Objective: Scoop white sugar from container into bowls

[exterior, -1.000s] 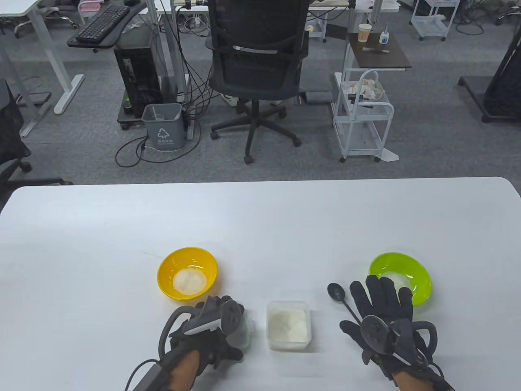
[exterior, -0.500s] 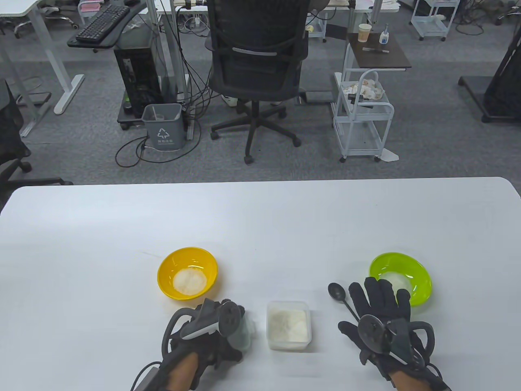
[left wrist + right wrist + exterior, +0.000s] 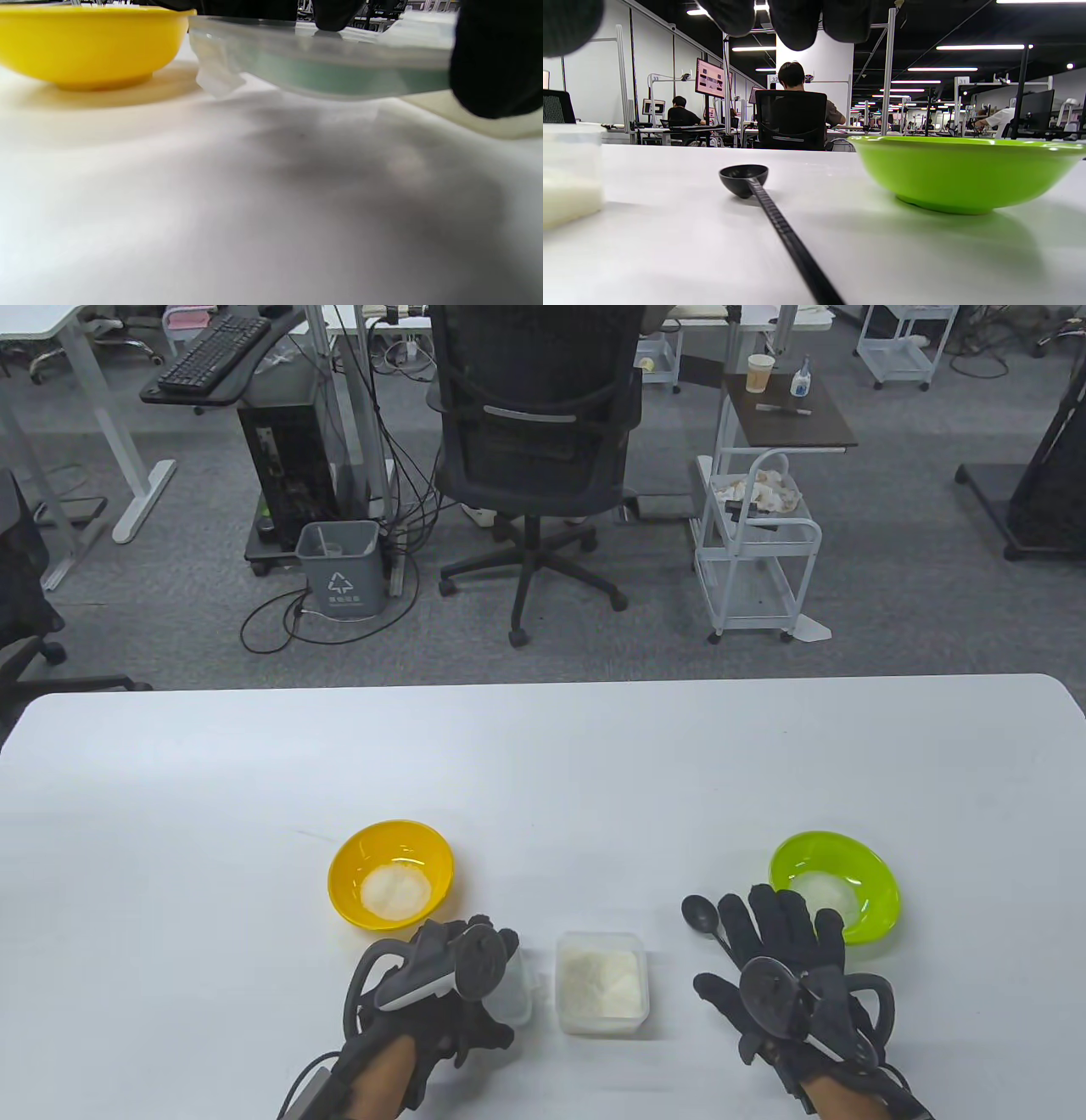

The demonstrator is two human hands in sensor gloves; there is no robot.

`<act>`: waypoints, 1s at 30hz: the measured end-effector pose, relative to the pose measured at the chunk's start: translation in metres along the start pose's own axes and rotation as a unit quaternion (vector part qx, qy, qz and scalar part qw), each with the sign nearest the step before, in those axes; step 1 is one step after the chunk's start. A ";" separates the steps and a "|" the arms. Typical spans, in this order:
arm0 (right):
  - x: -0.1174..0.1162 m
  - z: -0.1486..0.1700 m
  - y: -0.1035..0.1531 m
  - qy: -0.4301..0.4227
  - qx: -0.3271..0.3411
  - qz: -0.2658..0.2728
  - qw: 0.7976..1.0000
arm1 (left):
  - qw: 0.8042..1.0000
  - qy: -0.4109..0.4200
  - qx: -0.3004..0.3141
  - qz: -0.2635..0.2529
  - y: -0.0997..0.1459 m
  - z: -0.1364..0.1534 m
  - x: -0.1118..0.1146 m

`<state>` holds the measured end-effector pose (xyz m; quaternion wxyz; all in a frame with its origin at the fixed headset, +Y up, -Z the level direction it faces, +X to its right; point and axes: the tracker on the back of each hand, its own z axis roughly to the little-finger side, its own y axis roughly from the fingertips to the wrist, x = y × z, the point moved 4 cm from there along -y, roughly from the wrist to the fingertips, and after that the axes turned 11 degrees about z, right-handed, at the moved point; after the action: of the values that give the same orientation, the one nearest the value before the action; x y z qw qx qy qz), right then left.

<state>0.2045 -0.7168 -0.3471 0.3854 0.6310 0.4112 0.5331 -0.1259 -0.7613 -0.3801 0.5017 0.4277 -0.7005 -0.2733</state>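
Note:
A clear square container (image 3: 601, 982) of white sugar stands open at the table's front centre; it also shows in the right wrist view (image 3: 569, 173). My left hand (image 3: 462, 976) holds its translucent lid (image 3: 514, 989) just left of it; in the left wrist view the lid (image 3: 322, 63) hangs a little above the table. A yellow bowl (image 3: 391, 872) and a green bowl (image 3: 836, 882), each with some sugar, stand left and right. A black spoon (image 3: 702, 914) lies on the table. My right hand (image 3: 785, 937) hovers over its handle (image 3: 793, 245) with fingers spread, holding nothing.
The white table (image 3: 543, 763) stretches back behind the bowls. Beyond its far edge stand an office chair (image 3: 534, 449), a grey bin (image 3: 341, 568) and a white cart (image 3: 755, 551).
My left hand has carried the lid slightly right, toward the container, and lowered it. My right hand has drifted a little left and toward the front edge over the spoon handle.

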 end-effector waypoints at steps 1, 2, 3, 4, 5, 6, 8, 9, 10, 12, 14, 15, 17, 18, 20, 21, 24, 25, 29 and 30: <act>0.003 -0.003 -0.001 -0.015 -0.003 0.001 1.000 | 1.000 -0.002 0.001 -0.006 0.003 -0.002 -0.006; 0.004 -0.004 -0.001 -0.021 -0.003 0.001 1.000 | 1.000 -0.001 0.003 -0.009 0.005 -0.004 -0.010; 0.006 -0.008 -0.002 -0.038 -0.007 0.001 0.999 | 1.000 -0.001 0.005 -0.015 0.008 -0.007 -0.017; 0.008 -0.010 -0.003 -0.048 -0.011 -0.001 0.999 | 1.000 -0.002 0.008 -0.019 0.010 -0.010 -0.022; 0.009 -0.013 -0.005 -0.060 -0.015 -0.004 0.998 | 1.000 -0.002 0.012 -0.026 0.012 -0.014 -0.028; 0.011 -0.018 -0.007 -0.083 -0.024 -0.012 0.996 | 0.999 0.002 0.018 -0.031 0.014 -0.019 -0.035; 0.013 -0.024 -0.011 -0.109 -0.036 -0.023 0.993 | 0.999 0.006 0.028 -0.038 0.016 -0.029 -0.045; 0.015 -0.027 -0.014 -0.124 -0.043 -0.029 0.991 | 0.999 0.008 0.034 -0.042 0.017 -0.035 -0.048; 0.016 -0.030 -0.016 -0.138 -0.051 -0.033 0.989 | 0.998 0.011 0.039 -0.045 0.018 -0.041 -0.051; 0.017 -0.040 -0.023 -0.195 -0.076 -0.031 0.977 | 0.997 0.012 0.046 -0.053 0.017 -0.054 -0.055; 0.014 -0.048 -0.027 -0.228 -0.090 -0.041 0.969 | 0.997 0.008 0.043 -0.069 0.017 -0.067 -0.053; 0.011 -0.052 -0.027 -0.242 -0.095 -0.049 0.965 | 0.996 0.010 0.047 -0.078 0.017 -0.072 -0.052; 0.002 -0.061 -0.027 -0.277 -0.100 -0.066 0.953 | 0.995 0.013 0.053 -0.082 0.015 -0.082 -0.046; -0.002 -0.064 -0.026 -0.288 -0.100 -0.074 0.949 | 0.995 0.012 0.056 -0.083 0.014 -0.085 -0.043; -0.011 -0.067 -0.021 -0.308 -0.108 -0.089 0.941 | 0.995 0.005 0.063 -0.083 0.015 -0.089 -0.040; -0.014 -0.069 -0.020 -0.319 -0.108 -0.099 0.936 | 0.994 0.005 0.069 -0.086 0.016 -0.091 -0.038; -0.018 -0.065 -0.018 -0.333 -0.127 -0.097 0.929 | 0.992 0.017 0.086 -0.088 0.017 -0.092 -0.033; -0.020 -0.064 -0.018 -0.342 -0.134 -0.100 0.925 | 0.992 0.031 0.091 -0.084 0.017 -0.091 -0.031; -0.029 -0.057 -0.016 -0.382 -0.168 -0.121 0.901 | 0.992 0.035 0.096 -0.078 0.016 -0.088 -0.026; -0.030 -0.055 -0.016 -0.388 -0.176 -0.119 0.897 | 0.991 0.043 0.099 -0.075 0.015 -0.087 -0.026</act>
<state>0.1456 -0.7365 -0.3651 0.6796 0.6560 0.2011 0.2596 -0.0460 -0.7272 -0.3496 0.4649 0.5380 -0.6676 -0.2205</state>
